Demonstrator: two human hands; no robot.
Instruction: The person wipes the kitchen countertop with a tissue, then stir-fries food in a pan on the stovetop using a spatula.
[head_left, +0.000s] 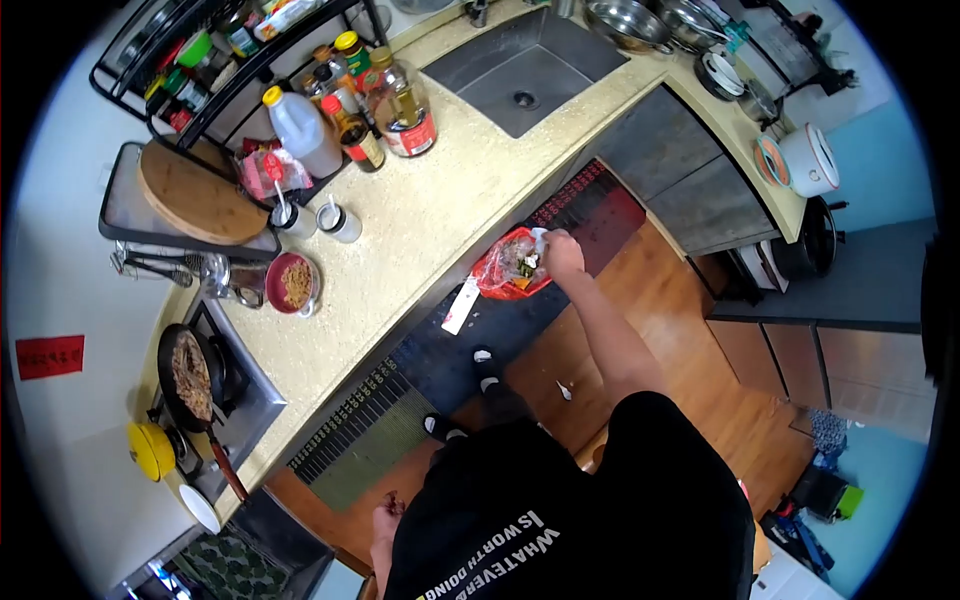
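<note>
My right hand (563,255) is stretched out over a bin with a red bag (515,287), beside the counter front. Its fingers are closed on something white and small at the bin's rim, like a crumpled tissue or wrapper. Food scraps and clear plastic lie inside the bag. My left hand (388,518) hangs low near my body, at the lower left; its fingers are curled and dark, and what they hold, if anything, is too small to tell.
A pan (190,375) of food sits on the stove. On the counter (440,220) stand a red bowl (293,284), jars, bottles and a cutting board (200,192). The sink (520,75) is at the top. A small white scrap (565,390) lies on the floor.
</note>
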